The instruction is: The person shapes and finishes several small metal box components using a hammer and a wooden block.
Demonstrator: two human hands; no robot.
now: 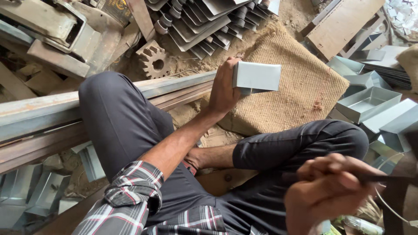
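One metal box (257,76) is held in the left hand (223,89), above a burlap sack (300,87) that lies on the floor. The left fingers are wrapped closed around the box's left end; the box's flat grey face points at the camera. The right hand (328,191), at 5 o'clock and blurred, has its fingers closed on one thin dark tool (383,177) that points toward 3 o'clock.

At 3 o'clock of the held box lie at least four open trays (365,102) of the same grey sheet metal; the nearest tray holds nothing. At 8 o'clock, at least three folded blanks (39,191) lie on the floor. At 12 o'clock sits one stack of bent sheets (204,21). One gear (153,60) lies at 10 o'clock, beside steel rails (43,117) that run under the left knee.
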